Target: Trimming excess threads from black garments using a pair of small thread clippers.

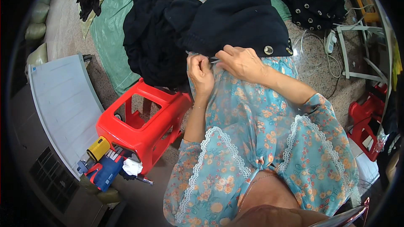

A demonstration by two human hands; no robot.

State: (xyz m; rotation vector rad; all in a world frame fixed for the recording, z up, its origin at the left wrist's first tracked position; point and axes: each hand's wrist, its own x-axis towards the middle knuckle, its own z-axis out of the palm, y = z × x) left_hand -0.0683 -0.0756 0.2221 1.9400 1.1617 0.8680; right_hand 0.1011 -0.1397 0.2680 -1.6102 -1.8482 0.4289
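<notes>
A dark navy or black garment (240,21) lies across my lap, its straight edge toward me and round metal buttons (268,50) at its right corner. At the left end of that edge, my left hand (200,73) is closed, fingers curled in a pinch at the cloth. Just to its right, my right hand (242,63) bends over the same edge with thumb and fingers drawn together. A thin greyish thing shows between the fingertips of both hands, too small to name. What exactly the right fingers grip is hidden.
More dark cloth (158,29) is heaped left of my lap. A red plastic stool (126,132) stands at my left, beside a blue bag (107,172). Buttoned dark garments (303,0) lie on a green sheet (109,38) ahead. A white power strip (330,42) with cables is at right.
</notes>
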